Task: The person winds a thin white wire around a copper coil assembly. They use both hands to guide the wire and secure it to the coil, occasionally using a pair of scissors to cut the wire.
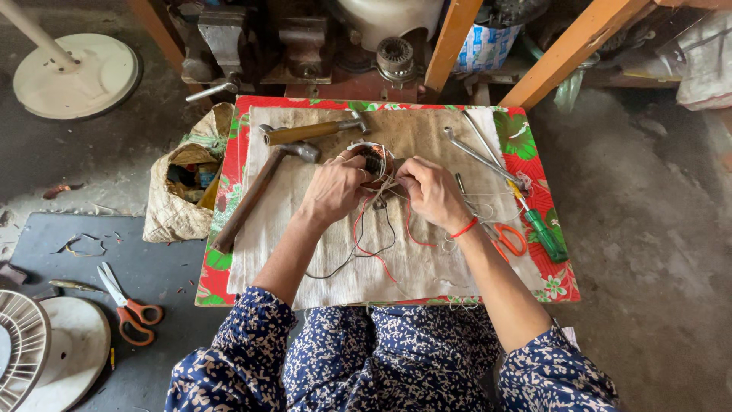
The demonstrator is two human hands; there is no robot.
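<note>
A low table [534, 152], draped with floral plastic and a cloth, fills the centre of the frame, with two hammers [259, 194] laid within reach at upper left. A small wound motor coil [374, 162] is steadied at centre by the curled left hand [332, 191]. Its thin wires [389, 191] are pinched by the right hand [435, 194], fingers drawn together.

near edge: bare cloth [335, 267] before you, crossed only by loose wires [366, 248] | left: two hammers [263, 187] bar your sideways reach | right: wrench [476, 152], screwdriver [537, 221], scissors [507, 238] crowd that side | far: vise [221, 38] and wooden legs [450, 38] wall off the surface [553, 282]
</note>
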